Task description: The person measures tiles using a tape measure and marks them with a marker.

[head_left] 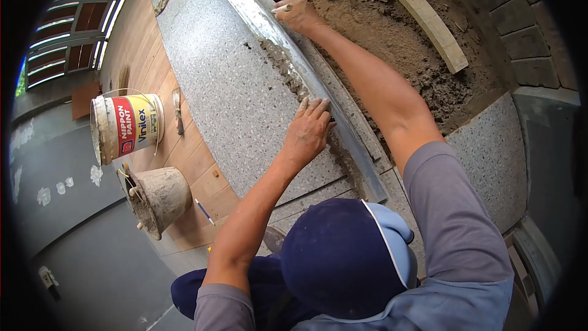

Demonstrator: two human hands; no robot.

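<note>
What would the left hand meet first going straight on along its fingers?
Likely the metal straightedge: the left hand looks right up against it, though exact contact is hard to judge from one view.

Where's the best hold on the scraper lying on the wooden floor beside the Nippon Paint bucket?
By its dark handle, I'd judge, coming from the grey bucket's side: the scraper lies with its handle end toward that bucket and its flat, pale blade pointing away.
</note>
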